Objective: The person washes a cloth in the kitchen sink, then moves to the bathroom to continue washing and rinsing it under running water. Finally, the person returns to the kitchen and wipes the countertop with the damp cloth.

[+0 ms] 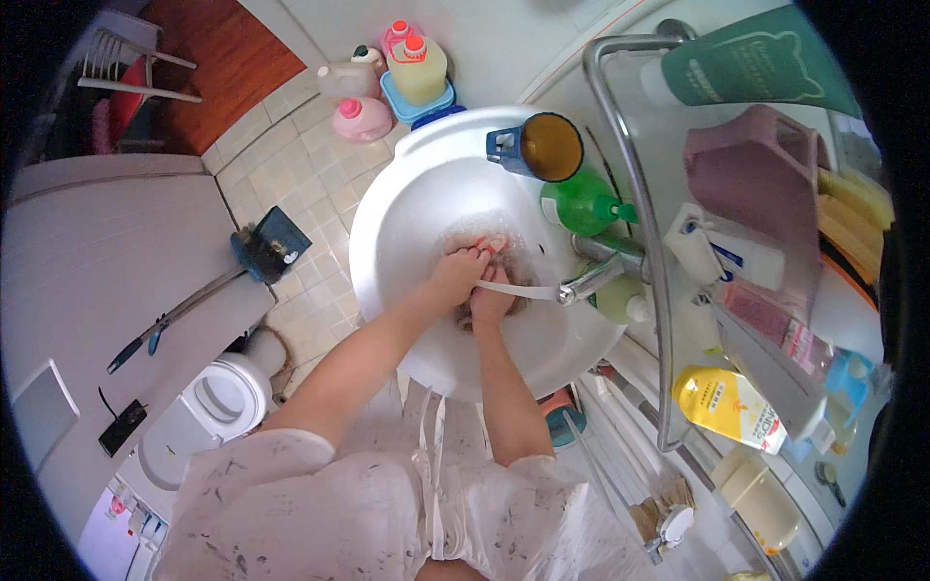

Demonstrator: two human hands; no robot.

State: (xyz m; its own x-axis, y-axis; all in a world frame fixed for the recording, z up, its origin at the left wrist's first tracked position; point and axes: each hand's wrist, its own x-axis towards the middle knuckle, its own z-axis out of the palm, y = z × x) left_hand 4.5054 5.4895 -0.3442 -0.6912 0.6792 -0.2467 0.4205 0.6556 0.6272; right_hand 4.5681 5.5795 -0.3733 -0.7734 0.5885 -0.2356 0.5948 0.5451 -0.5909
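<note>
Both my hands are down in a white washbasin (381,254), close together. A wet, beige-brown cloth-like item (527,272) with some red on it lies in the bowl, partly under water and partly hidden by my fingers. My left hand (459,273) grips its red-marked part. My right hand (495,294) presses against the left with its fingers bent around the same item. From the chrome faucet (592,279) a stream of water (519,290) runs across onto my hands. Froth or ripples surround the item.
On the basin rim stand a blue mug (552,147) and a green pump bottle (585,203). A curved metal rail (639,189) fronts a shelf of toiletries at right. Jugs (418,69) stand on the floor beyond. A dustpan (280,243) and a toilet (225,396) are at left.
</note>
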